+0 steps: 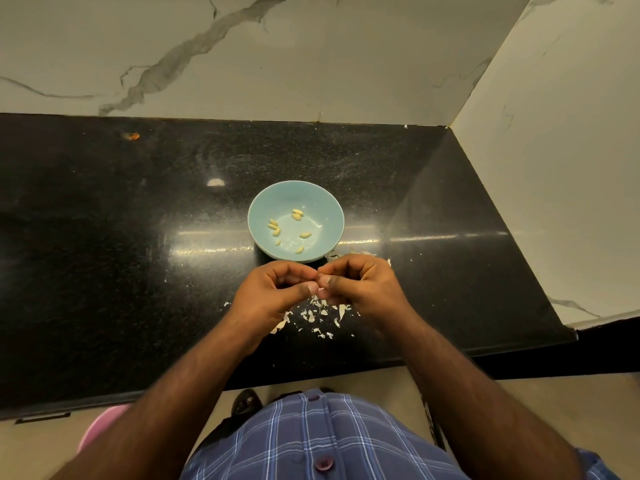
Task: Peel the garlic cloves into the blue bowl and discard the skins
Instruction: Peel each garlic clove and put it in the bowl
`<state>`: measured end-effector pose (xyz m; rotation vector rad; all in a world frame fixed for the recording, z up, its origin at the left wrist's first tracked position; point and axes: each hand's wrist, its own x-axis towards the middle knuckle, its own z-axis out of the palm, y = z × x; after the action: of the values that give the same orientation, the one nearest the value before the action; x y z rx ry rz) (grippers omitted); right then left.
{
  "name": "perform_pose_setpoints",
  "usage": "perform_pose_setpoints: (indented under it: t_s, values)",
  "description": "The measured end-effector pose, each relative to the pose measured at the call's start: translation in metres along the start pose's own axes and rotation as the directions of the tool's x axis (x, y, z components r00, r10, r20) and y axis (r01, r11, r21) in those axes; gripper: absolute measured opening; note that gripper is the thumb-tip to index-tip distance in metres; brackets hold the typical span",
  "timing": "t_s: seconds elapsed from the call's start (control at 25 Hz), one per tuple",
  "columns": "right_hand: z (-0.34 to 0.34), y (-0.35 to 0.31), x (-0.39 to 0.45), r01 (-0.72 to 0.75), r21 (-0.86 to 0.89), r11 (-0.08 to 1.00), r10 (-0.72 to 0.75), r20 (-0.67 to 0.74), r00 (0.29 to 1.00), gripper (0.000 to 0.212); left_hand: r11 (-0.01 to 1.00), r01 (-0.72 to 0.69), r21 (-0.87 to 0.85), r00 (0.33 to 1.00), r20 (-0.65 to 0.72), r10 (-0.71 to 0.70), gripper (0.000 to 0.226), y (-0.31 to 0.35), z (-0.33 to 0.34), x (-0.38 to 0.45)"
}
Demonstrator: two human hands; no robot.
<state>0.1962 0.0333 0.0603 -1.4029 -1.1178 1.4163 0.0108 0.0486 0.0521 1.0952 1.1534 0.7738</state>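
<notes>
Nearest: a person's torso in a blue checked shirt (311, 441), a dark sandal (246, 400) on the floor beyond it, and a pink object (100, 427) at the near left, partly under the tabletop edge. Both forearms reach forward over the black speckled tabletop (104, 254). Left hand (273, 289) and right hand (360, 285): fingers curled, thumbs and fingertips meeting between them, pinching a small pale item, judged to be a garlic clove (321, 291), mostly hidden by the digits, so how much skin remains cannot be told. Below and just near of the hands: a scatter of skins (318, 315), pale flakes lying loose on the tabletop, with a few more just right of the bowl's near side. Just beyond the hands: the blue bowl (263, 209), upright, holding several peeled cloves (297, 214) spread across its bottom. Farther: an orange speck (133, 135) at the far left of the tabletop, then the marble wall (242, 57) behind and at right. Step in hand, as judged: stripping skin from one clove. Next move calls for freeing the remaining skin with the thumbnails, then carrying the bare clove forward to drop it into the bowl; the flakes are not yet gathered for discarding.
</notes>
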Motion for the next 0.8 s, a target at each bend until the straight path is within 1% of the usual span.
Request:
perform_pose_setpoints:
  t_s: [0.08,0.12,0.2,0.36,0.44,0.52,0.56,0.6,0.64,0.68,0.72,0.8]
  values:
    - [0.002,0.001,0.004,-0.04,0.026,0.999,0.041,-0.052,0.998,0.009,0.997,-0.013,0.079,0.995,-0.094,0.02,0.013,0.001,-0.008,0.003]
    - [0.002,0.0,0.006,-0.033,-0.01,0.999,0.032,-0.08,0.996,0.009,0.992,-0.008,0.124,0.988,-0.152,0.027,0.012,0.0,-0.016,0.005]
    - [0.001,-0.004,0.013,0.01,-0.16,0.987,-0.028,-0.112,0.993,0.014,0.984,0.027,0.179,0.972,-0.236,0.017,0.011,0.001,-0.031,0.007]
    - [0.007,-0.026,0.042,0.087,-0.443,0.892,-0.149,-0.109,0.983,0.015,0.959,0.067,0.274,0.965,-0.26,0.006,0.014,-0.003,-0.049,0.007]
    - [0.014,-0.036,0.053,0.115,-0.575,0.81,-0.221,-0.118,0.968,0.025,0.937,0.1,0.333,0.969,-0.245,-0.016,0.015,-0.007,-0.054,0.006]
    - [0.021,-0.038,0.052,0.141,-0.643,0.753,-0.25,-0.081,0.965,0.025,0.909,0.136,0.394,0.975,-0.218,-0.051,0.015,-0.012,-0.059,0.003]
    - [0.025,-0.033,0.048,0.15,-0.648,0.746,-0.222,-0.029,0.975,0.02,0.899,0.144,0.414,0.976,-0.212,-0.059,0.015,-0.013,-0.06,0.001]
    - [0.029,-0.025,0.042,0.142,-0.66,0.738,-0.156,0.038,0.987,0.017,0.892,0.146,0.428,0.975,-0.213,-0.057,0.015,-0.015,-0.061,0.0]
    - [0.034,-0.015,0.037,0.122,-0.696,0.707,-0.067,0.106,0.992,0.016,0.889,0.144,0.434,0.974,-0.219,-0.051,0.015,-0.015,-0.061,-0.002]
    - [0.039,-0.006,0.033,0.105,-0.749,0.654,0.018,0.154,0.988,0.018,0.887,0.14,0.439,0.973,-0.226,-0.042,0.015,-0.016,-0.061,-0.003]
    - [0.043,0.003,0.032,0.093,-0.8,0.593,0.073,0.169,0.983,0.021,0.884,0.137,0.446,0.973,-0.229,-0.035,0.014,-0.016,-0.06,-0.004]
    - [0.05,0.015,0.033,0.079,-0.854,0.515,0.088,0.145,0.986,0.025,0.875,0.136,0.465,0.973,-0.228,-0.03,0.014,-0.015,-0.06,-0.004]
